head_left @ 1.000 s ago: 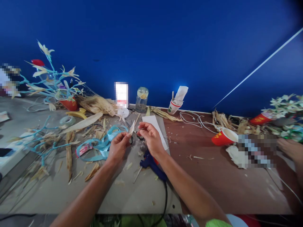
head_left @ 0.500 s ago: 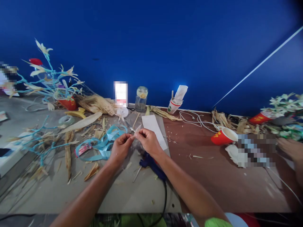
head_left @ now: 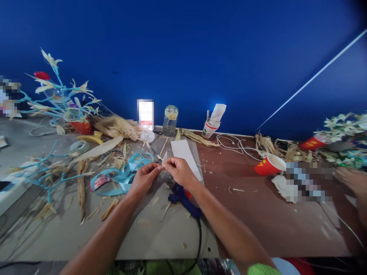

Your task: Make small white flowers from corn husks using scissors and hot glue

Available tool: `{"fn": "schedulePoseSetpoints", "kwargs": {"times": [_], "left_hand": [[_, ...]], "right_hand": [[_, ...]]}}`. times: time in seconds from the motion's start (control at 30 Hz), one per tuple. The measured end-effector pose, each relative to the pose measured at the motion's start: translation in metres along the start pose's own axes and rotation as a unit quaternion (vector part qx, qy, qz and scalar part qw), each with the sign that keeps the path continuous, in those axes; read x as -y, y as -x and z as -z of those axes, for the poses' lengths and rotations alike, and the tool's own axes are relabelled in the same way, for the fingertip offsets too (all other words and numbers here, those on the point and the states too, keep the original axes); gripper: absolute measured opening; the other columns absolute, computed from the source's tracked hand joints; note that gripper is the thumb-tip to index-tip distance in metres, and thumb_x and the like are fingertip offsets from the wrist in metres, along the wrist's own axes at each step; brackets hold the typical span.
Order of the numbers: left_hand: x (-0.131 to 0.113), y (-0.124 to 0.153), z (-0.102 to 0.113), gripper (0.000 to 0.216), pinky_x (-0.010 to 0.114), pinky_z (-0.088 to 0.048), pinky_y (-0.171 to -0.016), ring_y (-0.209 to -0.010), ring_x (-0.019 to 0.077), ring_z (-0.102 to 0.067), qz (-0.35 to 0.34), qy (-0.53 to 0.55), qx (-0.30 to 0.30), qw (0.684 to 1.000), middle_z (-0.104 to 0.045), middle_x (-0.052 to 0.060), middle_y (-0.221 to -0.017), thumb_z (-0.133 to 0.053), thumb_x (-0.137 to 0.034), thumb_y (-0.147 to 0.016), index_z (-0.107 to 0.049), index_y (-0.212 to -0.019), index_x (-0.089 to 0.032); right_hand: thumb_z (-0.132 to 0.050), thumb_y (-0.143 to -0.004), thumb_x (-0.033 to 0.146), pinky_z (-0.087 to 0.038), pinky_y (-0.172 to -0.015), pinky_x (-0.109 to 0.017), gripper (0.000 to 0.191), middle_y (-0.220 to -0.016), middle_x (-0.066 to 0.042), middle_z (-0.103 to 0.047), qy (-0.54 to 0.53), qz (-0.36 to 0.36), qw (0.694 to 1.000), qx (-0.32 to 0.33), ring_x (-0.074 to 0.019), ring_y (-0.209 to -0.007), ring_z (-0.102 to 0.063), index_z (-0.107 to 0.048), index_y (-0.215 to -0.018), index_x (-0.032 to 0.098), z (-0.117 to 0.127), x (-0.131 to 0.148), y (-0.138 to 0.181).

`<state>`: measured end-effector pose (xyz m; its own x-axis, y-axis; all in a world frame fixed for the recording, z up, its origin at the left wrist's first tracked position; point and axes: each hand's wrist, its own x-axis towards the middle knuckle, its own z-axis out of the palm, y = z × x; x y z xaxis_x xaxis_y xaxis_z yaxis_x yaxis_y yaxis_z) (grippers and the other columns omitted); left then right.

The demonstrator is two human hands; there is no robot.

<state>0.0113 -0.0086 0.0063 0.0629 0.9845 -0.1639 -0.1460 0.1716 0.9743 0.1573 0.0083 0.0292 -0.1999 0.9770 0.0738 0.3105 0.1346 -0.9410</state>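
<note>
A small pale piece of corn husk (head_left: 165, 157), shaped like a petal, stands up between my fingertips over the middle of the table. My right hand (head_left: 181, 172) pinches it near its lower end. Thumb and forefinger of my left hand (head_left: 145, 178) are closed at the same spot, and the two hands' fingertips meet there. Just behind them lie scissors (head_left: 156, 152), partly covered. A dark blue glue gun (head_left: 185, 203) rests under my right wrist. Light blue ribbon (head_left: 123, 188) is heaped left of my left hand.
Blue-wrapped branches with husk flowers (head_left: 61, 89) stand at the left. Husks (head_left: 114, 126), a tape roll (head_left: 79, 146), a glass jar (head_left: 170, 121) and white paper (head_left: 185, 156) lie around. A tipped red cup (head_left: 269, 165) and another person's hand (head_left: 351, 181) are at the right.
The husk piece has turned more upright and shows its broader side. Both hands stay nearly in place, still pinching. The view has shifted very slightly.
</note>
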Motion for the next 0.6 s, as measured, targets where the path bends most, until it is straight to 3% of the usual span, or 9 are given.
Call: {"fn": "schedulePoseSetpoints", "kwargs": {"times": [0.33, 0.6], "left_hand": [[-0.0046, 0.0005, -0.0017, 0.027, 0.018, -0.033, -0.047, -0.049, 0.0060, -0.042, 0.025, 0.061, 0.002, 0.998, -0.055, -0.002, -0.062, -0.075, -0.036, -0.061, -0.066, -0.076, -0.015], [-0.0037, -0.0006, 0.0003, 0.025, 0.019, -0.035, -0.050, -0.052, 0.0068, -0.046, 0.016, 0.070, 0.013, 0.997, -0.056, -0.002, -0.061, -0.076, -0.033, -0.060, -0.062, -0.069, -0.015]], "right_hand": [[-0.054, -0.072, 0.029, -0.029, -0.052, -0.020, 0.021, -0.054, 0.006, -0.044, 0.031, -0.023, 0.997, 0.061, -0.0074, -0.053, -0.037, -0.055, -0.058, 0.015, 0.0027, 0.0021, 0.0019], [-0.050, -0.071, 0.019, -0.031, -0.051, -0.020, 0.013, -0.054, 0.004, -0.049, 0.103, -0.016, 0.990, 0.098, -0.0087, -0.053, -0.041, -0.057, -0.060, 0.015, -0.0017, 0.0037, 0.0033]]}}
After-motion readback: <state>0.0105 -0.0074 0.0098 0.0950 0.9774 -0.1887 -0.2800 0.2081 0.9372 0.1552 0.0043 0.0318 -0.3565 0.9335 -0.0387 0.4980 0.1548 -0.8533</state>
